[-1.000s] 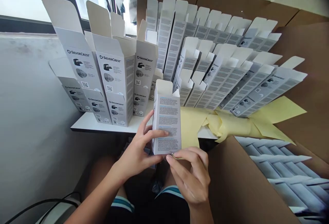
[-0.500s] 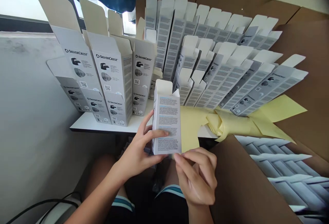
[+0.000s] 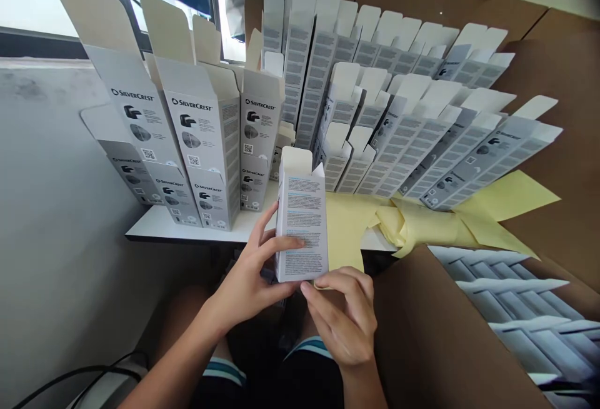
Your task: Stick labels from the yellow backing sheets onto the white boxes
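My left hand (image 3: 253, 268) is wrapped round a small printed carton (image 3: 302, 224), held upright over the table's front edge. Its thumb lies under the bottom, and one finger stretches across the text panel. The carton's top flap stands up, unfolded. At the carton's lower right corner is my right hand (image 3: 344, 315), its thumb and index finger close together at the bottom edge. Whatever those fingertips pinch is too small to make out. The underside of the carton faces away from view.
SilverCrest cartons (image 3: 192, 127) with raised flaps stand stacked at the left. Several more rows of cartons (image 3: 403, 127) fill the back and right. Crumpled yellow paper (image 3: 426, 227) lies along the white table (image 3: 178, 227). At the lower right, a brown cardboard box (image 3: 422, 328) holds flattened pale cartons (image 3: 529, 296).
My right hand has moved left and slightly up, its fingertips sliding further under the carton's bottom edge. The left hand and carton have barely moved.
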A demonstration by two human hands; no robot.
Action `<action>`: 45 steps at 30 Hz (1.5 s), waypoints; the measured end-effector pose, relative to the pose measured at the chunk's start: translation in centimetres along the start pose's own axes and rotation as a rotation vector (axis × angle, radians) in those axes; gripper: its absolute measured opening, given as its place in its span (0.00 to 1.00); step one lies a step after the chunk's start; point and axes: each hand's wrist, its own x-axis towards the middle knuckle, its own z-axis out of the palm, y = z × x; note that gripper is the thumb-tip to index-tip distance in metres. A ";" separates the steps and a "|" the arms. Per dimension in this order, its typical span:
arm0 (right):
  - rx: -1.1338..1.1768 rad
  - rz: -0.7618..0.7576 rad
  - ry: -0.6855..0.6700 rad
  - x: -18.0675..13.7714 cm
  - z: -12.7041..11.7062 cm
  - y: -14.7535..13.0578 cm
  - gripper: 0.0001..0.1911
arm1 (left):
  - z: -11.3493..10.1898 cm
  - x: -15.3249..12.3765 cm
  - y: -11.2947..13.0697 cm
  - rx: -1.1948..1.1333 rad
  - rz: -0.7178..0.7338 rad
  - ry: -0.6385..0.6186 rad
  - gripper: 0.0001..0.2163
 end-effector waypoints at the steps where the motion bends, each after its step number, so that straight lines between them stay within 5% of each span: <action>1: 0.000 -0.002 -0.006 -0.1 0.0 0.0 0.19 | 0.0 0.0 0.0 0.000 -0.006 0.001 0.22; 8: 0.010 -0.058 -0.060 -0.3 -0.1 0.2 0.19 | -0.1 -0.2 0.1 -0.001 -0.015 0.000 0.22; 14: 0.140 0.087 -0.059 0.4 -0.1 -0.1 0.15 | 0.0 -0.2 0.4 -0.021 -0.040 -0.037 0.21; 28: 0.501 0.490 0.341 -0.6 1.5 -0.3 0.06 | 0.4 -0.4 0.5 -0.030 -0.018 -0.048 0.21; 30: 0.407 0.435 0.361 -0.5 1.2 -0.3 0.07 | 0.4 -0.4 0.4 -0.032 -0.035 -0.051 0.21; 36: -0.073 -0.055 0.137 -0.3 -0.4 -0.3 0.12 | 0.6 -0.6 0.3 -0.070 -0.052 -0.065 0.21; 45: -0.066 -0.128 0.042 0.1 -0.4 0.1 0.13 | 0.3 -0.4 0.5 -0.063 -0.075 -0.065 0.22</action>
